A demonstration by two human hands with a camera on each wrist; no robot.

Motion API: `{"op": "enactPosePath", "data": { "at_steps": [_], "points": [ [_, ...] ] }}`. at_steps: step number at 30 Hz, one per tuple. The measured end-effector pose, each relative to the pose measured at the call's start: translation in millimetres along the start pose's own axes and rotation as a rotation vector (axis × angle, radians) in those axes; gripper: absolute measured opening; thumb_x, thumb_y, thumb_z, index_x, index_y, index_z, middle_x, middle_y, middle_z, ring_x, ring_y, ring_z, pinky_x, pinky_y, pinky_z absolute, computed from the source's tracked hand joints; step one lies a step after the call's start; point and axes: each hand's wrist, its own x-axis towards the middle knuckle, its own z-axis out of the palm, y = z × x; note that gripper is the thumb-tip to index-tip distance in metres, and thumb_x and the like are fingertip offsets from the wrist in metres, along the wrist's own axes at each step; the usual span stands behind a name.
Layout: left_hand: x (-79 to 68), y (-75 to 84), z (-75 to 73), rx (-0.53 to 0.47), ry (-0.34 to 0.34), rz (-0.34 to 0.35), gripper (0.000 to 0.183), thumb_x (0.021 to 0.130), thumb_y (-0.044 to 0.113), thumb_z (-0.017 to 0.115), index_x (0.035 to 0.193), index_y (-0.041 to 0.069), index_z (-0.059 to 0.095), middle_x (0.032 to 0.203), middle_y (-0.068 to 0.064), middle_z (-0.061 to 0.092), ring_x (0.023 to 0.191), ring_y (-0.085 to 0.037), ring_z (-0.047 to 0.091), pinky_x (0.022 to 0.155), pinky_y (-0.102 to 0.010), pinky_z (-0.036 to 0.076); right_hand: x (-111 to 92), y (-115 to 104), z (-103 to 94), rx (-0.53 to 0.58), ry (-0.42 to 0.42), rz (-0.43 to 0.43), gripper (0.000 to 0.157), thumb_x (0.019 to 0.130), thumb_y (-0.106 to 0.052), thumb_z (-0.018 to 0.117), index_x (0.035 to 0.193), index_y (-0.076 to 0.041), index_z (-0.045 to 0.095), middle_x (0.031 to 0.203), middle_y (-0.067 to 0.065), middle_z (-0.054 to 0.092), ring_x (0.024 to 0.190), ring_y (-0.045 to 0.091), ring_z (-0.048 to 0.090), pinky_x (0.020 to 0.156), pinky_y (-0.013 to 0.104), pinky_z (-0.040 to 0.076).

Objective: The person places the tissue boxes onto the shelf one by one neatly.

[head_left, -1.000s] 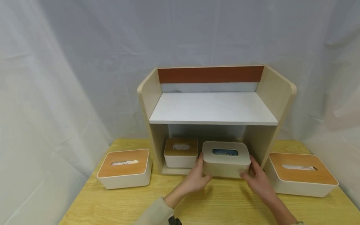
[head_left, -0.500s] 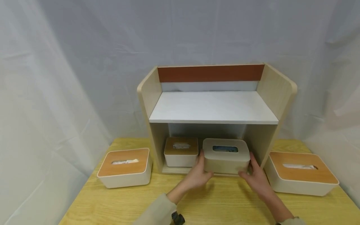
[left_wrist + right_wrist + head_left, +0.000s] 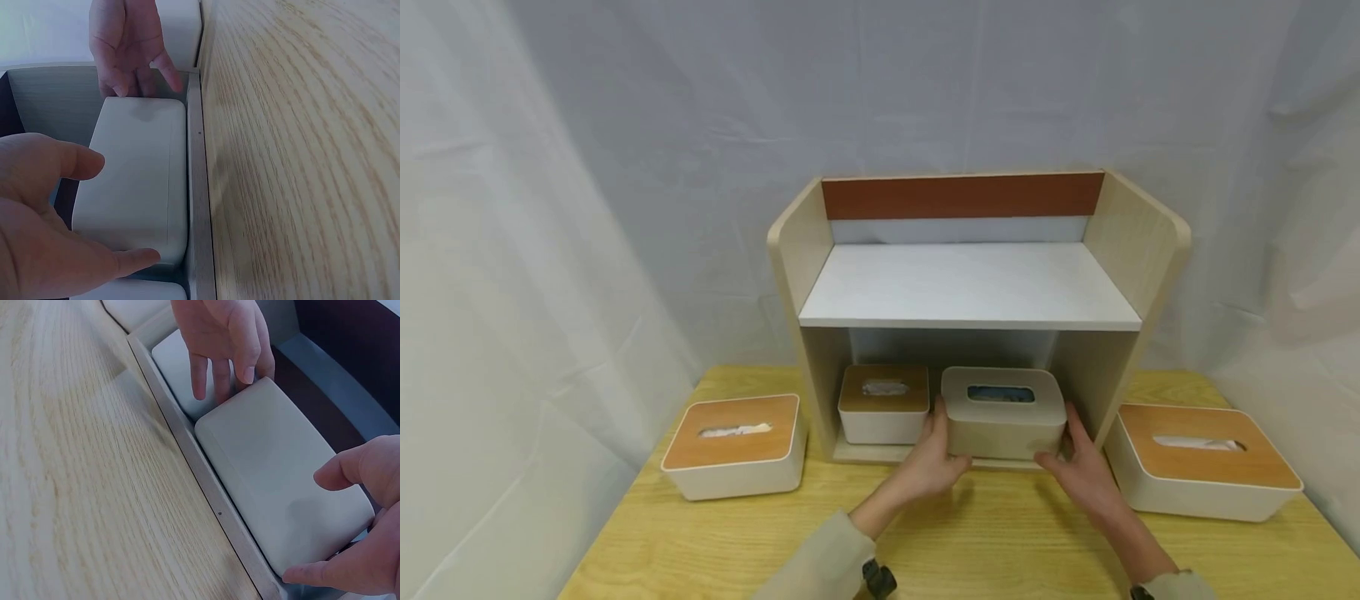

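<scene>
A cream tissue box (image 3: 1002, 417) with an oval slot sits in the lower compartment of a desktop shelf (image 3: 964, 287), close to its front edge. My left hand (image 3: 928, 458) is at the box's left end, its fingers extended into the gap beside a second tissue box (image 3: 884, 408) with a brown lid. Its thumb (image 3: 84, 161) overlaps the front face in the left wrist view. At the right end, my right hand (image 3: 1086, 475) has its fingers between the box and the shelf's side panel, thumb toward the front face. Both hands look loosely extended against the box.
Wood-lidded tissue boxes stand outside the shelf, one to its left (image 3: 733, 446) and one to its right (image 3: 1206, 462). The shelf's side panels (image 3: 1086, 375) bound the compartment. Wooden tabletop (image 3: 985, 542) lies in front, and pale sheeting (image 3: 662, 125) hangs behind.
The cream tissue box has moved slightly back into the shelf, with both hands following it. The other boxes stay where they were.
</scene>
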Motion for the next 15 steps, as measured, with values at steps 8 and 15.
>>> {"op": "enactPosePath", "data": {
  "at_steps": [8,15],
  "points": [
    [3.8,1.9,2.1,-0.013,0.025,-0.013,0.100,0.088,0.014,0.063,0.155,-0.007,-0.008,0.157,-0.038,0.003,0.147,-0.045,0.014,0.116,-0.053,0.028,6.3,2.2,0.8,-0.053,0.023,0.007,0.098,0.095,-0.012,0.063,0.157,-0.004,-0.012,0.160,0.034,0.003,0.146,0.050,0.012,0.114,0.059,0.026],
    [6.9,2.0,3.4,-0.059,0.041,-0.009,0.100,0.087,0.013,0.062,0.154,-0.008,-0.009,0.157,-0.038,0.003,0.148,-0.045,0.010,0.117,-0.052,0.025,9.5,0.7,0.9,-0.072,0.033,0.017,0.099,0.094,-0.014,0.064,0.157,-0.004,-0.012,0.160,0.034,0.003,0.147,0.048,0.010,0.117,0.057,0.021]
  ]
}}
